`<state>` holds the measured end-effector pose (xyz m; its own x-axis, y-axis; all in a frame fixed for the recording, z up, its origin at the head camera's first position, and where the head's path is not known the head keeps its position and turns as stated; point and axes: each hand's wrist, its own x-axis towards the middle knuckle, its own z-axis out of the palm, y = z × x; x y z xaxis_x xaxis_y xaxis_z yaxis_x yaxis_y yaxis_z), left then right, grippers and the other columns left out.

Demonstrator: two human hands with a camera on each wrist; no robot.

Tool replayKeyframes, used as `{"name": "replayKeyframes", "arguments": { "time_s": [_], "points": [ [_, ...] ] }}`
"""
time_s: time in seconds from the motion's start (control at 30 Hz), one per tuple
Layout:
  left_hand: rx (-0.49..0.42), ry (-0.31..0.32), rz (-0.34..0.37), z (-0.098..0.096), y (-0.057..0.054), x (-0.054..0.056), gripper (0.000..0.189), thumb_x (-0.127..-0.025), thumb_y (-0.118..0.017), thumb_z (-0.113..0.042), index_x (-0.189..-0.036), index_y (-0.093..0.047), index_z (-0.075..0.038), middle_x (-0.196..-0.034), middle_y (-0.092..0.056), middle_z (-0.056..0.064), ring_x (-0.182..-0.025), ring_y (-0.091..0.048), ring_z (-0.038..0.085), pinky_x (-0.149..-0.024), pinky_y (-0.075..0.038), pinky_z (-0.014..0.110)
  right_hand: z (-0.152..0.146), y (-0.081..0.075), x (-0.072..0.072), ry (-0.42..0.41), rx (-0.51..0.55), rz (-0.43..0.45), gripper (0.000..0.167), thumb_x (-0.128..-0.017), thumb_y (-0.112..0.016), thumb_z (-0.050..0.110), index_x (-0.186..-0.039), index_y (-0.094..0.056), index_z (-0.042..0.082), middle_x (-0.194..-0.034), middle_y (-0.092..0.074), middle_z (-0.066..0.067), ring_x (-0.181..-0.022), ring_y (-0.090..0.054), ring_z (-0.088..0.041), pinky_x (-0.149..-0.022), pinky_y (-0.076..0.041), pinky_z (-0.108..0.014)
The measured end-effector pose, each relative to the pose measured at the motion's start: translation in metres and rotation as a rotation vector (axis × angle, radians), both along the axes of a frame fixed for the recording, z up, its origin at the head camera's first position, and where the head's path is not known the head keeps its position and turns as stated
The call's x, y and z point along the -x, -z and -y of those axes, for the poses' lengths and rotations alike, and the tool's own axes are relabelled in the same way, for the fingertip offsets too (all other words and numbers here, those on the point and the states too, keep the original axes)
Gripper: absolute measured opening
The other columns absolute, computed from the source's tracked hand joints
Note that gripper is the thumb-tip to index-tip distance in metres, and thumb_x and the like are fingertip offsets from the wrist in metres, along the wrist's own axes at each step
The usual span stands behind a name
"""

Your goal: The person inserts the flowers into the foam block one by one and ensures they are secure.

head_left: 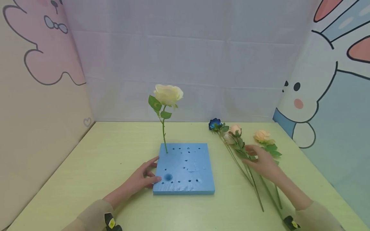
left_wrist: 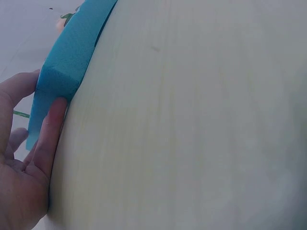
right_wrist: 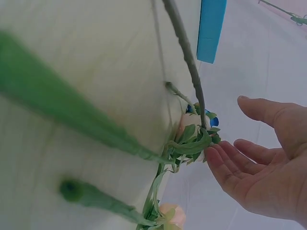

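Note:
A blue foam block (head_left: 185,170) with several holes lies on the table, and a white rose (head_left: 168,94) stands in its far left corner. My left hand (head_left: 144,176) rests against the block's left edge, thumb on the top face, other fingers along the side. The left wrist view shows those fingers touching the foam (left_wrist: 60,72). At the right, my right hand (head_left: 261,162) reaches over the stems of a pale pink rose (head_left: 235,130). In the right wrist view, thumb and fingers (right_wrist: 218,165) stand apart, fingertips by the leaves (right_wrist: 194,143).
A blue rose (head_left: 215,124) lies to the left of the pale pink one, their long stems running toward me. A peach rose (head_left: 262,136) lies farther right, beyond my right hand. Cartoon-printed cloth walls (head_left: 185,64) enclose the table (head_left: 121,144) at the back and sides.

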<state>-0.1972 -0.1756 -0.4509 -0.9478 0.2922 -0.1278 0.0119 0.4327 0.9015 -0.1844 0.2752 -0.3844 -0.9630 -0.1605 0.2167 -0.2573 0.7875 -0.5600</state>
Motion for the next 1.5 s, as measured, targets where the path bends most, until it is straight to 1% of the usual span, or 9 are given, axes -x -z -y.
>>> {"name": "replayKeyframes", "arguments": {
  "time_s": [0.23, 0.4, 0.6, 0.73, 0.83, 0.9, 1.1, 1.3, 1.5],
  "points": [
    [-0.003, 0.002, -0.001, 0.0, 0.0, 0.0, 0.086, -0.084, -0.078, -0.031, -0.155, -0.03, -0.027, -0.148, -0.044, 0.015, -0.094, -0.062, 0.016, -0.073, -0.06, 0.029, -0.008, 0.005, -0.005, -0.021, -0.065, 0.034, 0.059, -0.088, -0.073, 0.016, -0.135, -0.049, -0.01, -0.129, -0.059, -0.031, -0.106, -0.065, -0.043, -0.078, -0.06, -0.045],
    [-0.001, 0.002, -0.003, -0.001, -0.001, 0.0, 0.086, -0.084, -0.078, -0.031, -0.155, -0.03, -0.026, -0.148, -0.044, 0.015, -0.095, -0.062, 0.016, -0.074, -0.06, 0.029, -0.011, 0.007, -0.006, -0.04, -0.085, 0.052, 0.059, -0.086, -0.076, 0.018, -0.132, -0.052, -0.008, -0.121, -0.064, -0.028, -0.1, -0.067, -0.039, -0.073, -0.058, -0.042],
    [-0.01, -0.001, 0.002, -0.001, -0.002, -0.001, 0.086, -0.084, -0.079, -0.03, -0.155, -0.031, -0.027, -0.149, -0.044, 0.015, -0.095, -0.062, 0.016, -0.074, -0.06, 0.031, -0.013, 0.012, -0.003, -0.058, -0.089, 0.113, 0.054, -0.085, -0.076, 0.019, -0.127, -0.056, -0.009, -0.117, -0.066, -0.025, -0.096, -0.068, -0.034, -0.074, -0.058, -0.04],
    [-0.014, 0.007, 0.0, -0.001, -0.002, -0.002, 0.086, -0.085, -0.078, -0.03, -0.155, -0.03, -0.026, -0.149, -0.043, 0.015, -0.095, -0.062, 0.017, -0.074, -0.06, 0.03, -0.012, 0.013, -0.001, -0.053, -0.094, 0.146, 0.056, -0.085, -0.076, 0.019, -0.128, -0.055, -0.011, -0.116, -0.065, -0.027, -0.095, -0.068, -0.035, -0.074, -0.059, -0.041],
    [-0.013, 0.011, -0.005, -0.001, -0.002, -0.001, 0.085, -0.085, -0.078, -0.031, -0.155, -0.03, -0.026, -0.149, -0.043, 0.015, -0.095, -0.062, 0.017, -0.074, -0.06, 0.03, -0.012, 0.012, 0.001, -0.052, -0.081, 0.161, 0.056, -0.085, -0.076, 0.018, -0.128, -0.054, -0.012, -0.115, -0.065, -0.028, -0.096, -0.068, -0.037, -0.074, -0.059, -0.04],
    [-0.011, 0.01, -0.009, -0.001, -0.001, -0.001, 0.085, -0.085, -0.078, -0.031, -0.155, -0.031, -0.027, -0.148, -0.044, 0.016, -0.095, -0.062, 0.017, -0.074, -0.06, 0.031, -0.012, 0.011, 0.001, -0.059, -0.054, 0.179, 0.057, -0.086, -0.075, 0.016, -0.129, -0.052, -0.014, -0.116, -0.063, -0.03, -0.094, -0.068, -0.036, -0.07, -0.06, -0.037],
    [-0.009, 0.001, -0.012, 0.0, 0.001, 0.0, 0.085, -0.084, -0.078, -0.031, -0.155, -0.031, -0.028, -0.148, -0.045, 0.015, -0.094, -0.063, 0.016, -0.073, -0.06, 0.029, -0.011, 0.01, 0.002, -0.065, 0.045, 0.249, 0.056, -0.087, -0.072, 0.006, -0.132, -0.047, -0.017, -0.118, -0.059, -0.035, -0.079, -0.068, -0.023, -0.056, -0.058, -0.024],
    [-0.014, 0.002, -0.01, 0.0, 0.002, 0.0, 0.085, -0.084, -0.078, -0.031, -0.155, -0.031, -0.028, -0.148, -0.044, 0.015, -0.094, -0.063, 0.017, -0.072, -0.06, 0.029, -0.01, 0.009, 0.004, -0.074, 0.065, 0.257, 0.055, -0.087, -0.071, 0.005, -0.132, -0.048, -0.016, -0.108, -0.061, -0.027, -0.071, -0.064, -0.017, -0.055, -0.057, -0.025],
    [-0.014, -0.001, -0.012, 0.001, 0.002, 0.0, 0.084, -0.085, -0.078, -0.032, -0.155, -0.031, -0.027, -0.148, -0.045, 0.015, -0.094, -0.063, 0.016, -0.072, -0.06, 0.029, -0.008, 0.007, 0.004, -0.083, 0.088, 0.259, 0.055, -0.088, -0.071, 0.006, -0.135, -0.047, -0.013, -0.104, -0.061, -0.022, -0.073, -0.063, -0.014, -0.055, -0.057, -0.025]
  ]
}}
